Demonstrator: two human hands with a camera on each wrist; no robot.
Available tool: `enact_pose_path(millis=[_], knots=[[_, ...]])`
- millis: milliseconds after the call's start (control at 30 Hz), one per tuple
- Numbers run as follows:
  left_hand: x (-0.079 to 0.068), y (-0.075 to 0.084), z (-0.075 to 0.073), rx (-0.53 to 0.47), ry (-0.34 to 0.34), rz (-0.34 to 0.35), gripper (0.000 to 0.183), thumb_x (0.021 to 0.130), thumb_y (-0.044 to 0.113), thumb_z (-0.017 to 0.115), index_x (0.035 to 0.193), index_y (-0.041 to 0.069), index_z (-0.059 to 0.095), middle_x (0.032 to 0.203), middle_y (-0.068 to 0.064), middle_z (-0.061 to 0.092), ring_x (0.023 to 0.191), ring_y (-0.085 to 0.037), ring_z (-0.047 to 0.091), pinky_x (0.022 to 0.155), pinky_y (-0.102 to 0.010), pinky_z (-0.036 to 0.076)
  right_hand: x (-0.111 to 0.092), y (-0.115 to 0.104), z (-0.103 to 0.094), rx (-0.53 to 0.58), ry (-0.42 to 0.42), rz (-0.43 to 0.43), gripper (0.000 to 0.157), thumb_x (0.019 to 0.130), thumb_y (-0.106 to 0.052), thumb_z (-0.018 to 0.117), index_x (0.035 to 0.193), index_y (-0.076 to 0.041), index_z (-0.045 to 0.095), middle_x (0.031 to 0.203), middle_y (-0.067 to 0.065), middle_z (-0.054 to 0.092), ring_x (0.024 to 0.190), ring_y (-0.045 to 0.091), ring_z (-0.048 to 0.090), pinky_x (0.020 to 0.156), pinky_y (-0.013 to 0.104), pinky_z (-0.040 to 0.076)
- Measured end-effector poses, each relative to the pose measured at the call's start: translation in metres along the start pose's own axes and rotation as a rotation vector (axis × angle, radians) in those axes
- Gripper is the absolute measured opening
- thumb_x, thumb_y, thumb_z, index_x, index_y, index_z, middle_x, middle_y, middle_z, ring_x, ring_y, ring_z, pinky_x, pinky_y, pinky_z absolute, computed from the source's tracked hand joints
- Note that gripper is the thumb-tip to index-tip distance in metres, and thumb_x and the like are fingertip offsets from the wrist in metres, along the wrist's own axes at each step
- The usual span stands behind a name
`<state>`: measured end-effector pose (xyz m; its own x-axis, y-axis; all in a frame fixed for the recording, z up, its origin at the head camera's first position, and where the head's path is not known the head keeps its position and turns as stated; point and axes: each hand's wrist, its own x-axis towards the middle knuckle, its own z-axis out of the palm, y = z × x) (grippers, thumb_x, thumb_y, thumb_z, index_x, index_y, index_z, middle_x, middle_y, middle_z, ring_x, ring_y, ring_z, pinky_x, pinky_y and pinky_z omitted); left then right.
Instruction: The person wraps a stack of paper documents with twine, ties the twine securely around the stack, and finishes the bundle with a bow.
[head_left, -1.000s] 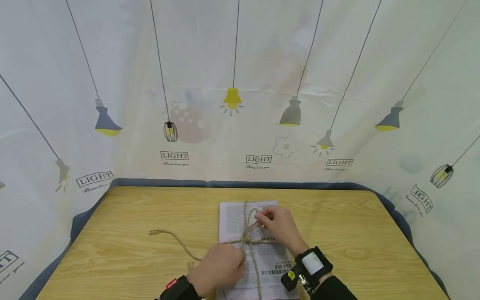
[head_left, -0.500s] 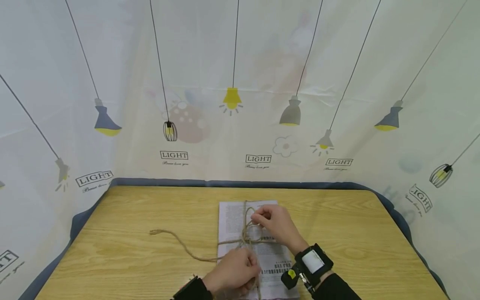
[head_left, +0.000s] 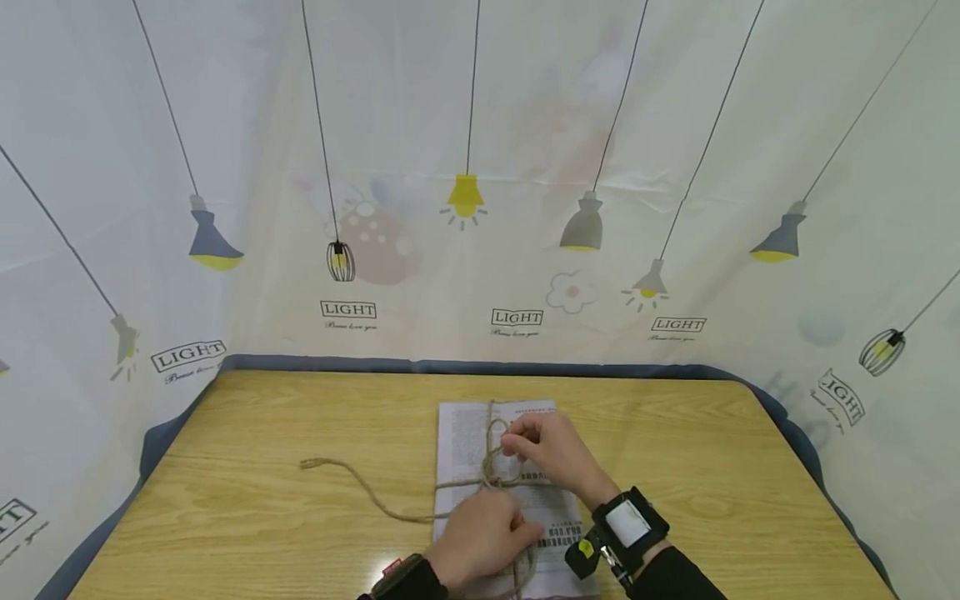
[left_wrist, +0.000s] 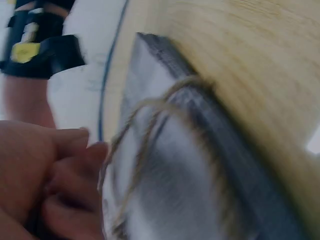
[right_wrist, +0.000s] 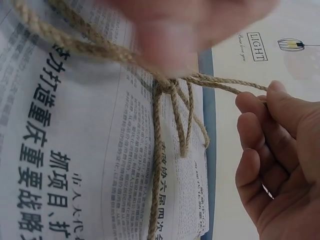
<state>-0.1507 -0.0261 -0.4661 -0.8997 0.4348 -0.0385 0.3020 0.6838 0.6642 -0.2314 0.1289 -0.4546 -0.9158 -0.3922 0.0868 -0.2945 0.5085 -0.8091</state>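
A stack of newspapers (head_left: 461, 437) lies on the table, bound crosswise with brown twine (head_left: 367, 493). A knot (right_wrist: 170, 85) with small loops sits at the crossing. Beyond the knot, my right hand (head_left: 555, 454) pinches a doubled strand between thumb and forefinger; the right wrist view shows this strand drawn taut from the knot to the fingertips (right_wrist: 272, 90). My left hand (head_left: 483, 533), fingers curled, is over the near part of the stack and pinches a twine strand that curves beneath it. Its fingertips are partly hidden and blurred in the left wrist view.
A frayed twine tail (head_left: 318, 462) stretches left across the wooden table (head_left: 247, 508). Behind the table hangs a pale curtain (head_left: 420, 333) printed with lamps. Each wrist wears a black strap; a camera mount (head_left: 626, 525) sits on the right one.
My left hand has moved to the right and slightly nearer over the stack, pulling the twine along and shortening the slack at left. My right hand stays nearly still, its loop drawn smaller.
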Motion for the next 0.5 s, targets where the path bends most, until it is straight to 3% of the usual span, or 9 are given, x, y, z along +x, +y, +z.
enact_pose_path(millis=[100, 233, 333, 500], knots=[[0.002, -0.003, -0.019, 0.073, 0.124, 0.017, 0.039, 0.092, 0.035, 0.064, 0.058, 0.022, 0.051, 0.049, 0.014, 0.039, 0.042, -0.003, 0.034, 0.045, -0.020, 0.026, -0.001, 0.000, 0.000, -0.013, 0.014, 0.000, 0.014, 0.093, -0.027, 0.066, 0.088, -0.017, 0.074, 0.080, -0.006, 0.072, 0.071, 0.018, 0.066, 0.063, 0.023, 0.051], [0.012, -0.013, -0.041, 0.122, 0.319, 0.015, 0.015, 0.090, 0.027, 0.069, 0.081, 0.020, 0.059, 0.058, 0.009, 0.046, 0.047, -0.005, 0.037, 0.047, -0.021, 0.027, -0.002, -0.002, 0.000, -0.031, 0.033, -0.019, 0.015, 0.092, -0.031, 0.066, 0.087, -0.019, 0.074, 0.080, -0.007, 0.071, 0.071, 0.015, 0.064, 0.063, 0.023, 0.048], [0.020, -0.022, -0.044, 0.145, 0.337, 0.012, 0.013, 0.088, 0.027, 0.071, 0.091, 0.019, 0.062, 0.061, 0.009, 0.048, 0.049, -0.004, 0.039, 0.048, -0.021, 0.029, -0.002, -0.004, 0.002, -0.022, 0.031, -0.046, 0.015, 0.091, -0.033, 0.067, 0.088, -0.020, 0.075, 0.082, -0.007, 0.070, 0.072, 0.018, 0.064, 0.063, 0.022, 0.047], [0.025, -0.032, -0.035, 0.204, 0.355, 0.028, 0.012, 0.089, 0.031, 0.071, 0.089, 0.021, 0.065, 0.065, 0.011, 0.052, 0.053, -0.001, 0.042, 0.051, -0.020, 0.033, -0.005, -0.007, 0.006, 0.018, 0.004, -0.092, 0.012, 0.091, -0.031, 0.068, 0.089, -0.021, 0.074, 0.084, -0.005, 0.072, 0.074, 0.021, 0.066, 0.063, 0.023, 0.049]])
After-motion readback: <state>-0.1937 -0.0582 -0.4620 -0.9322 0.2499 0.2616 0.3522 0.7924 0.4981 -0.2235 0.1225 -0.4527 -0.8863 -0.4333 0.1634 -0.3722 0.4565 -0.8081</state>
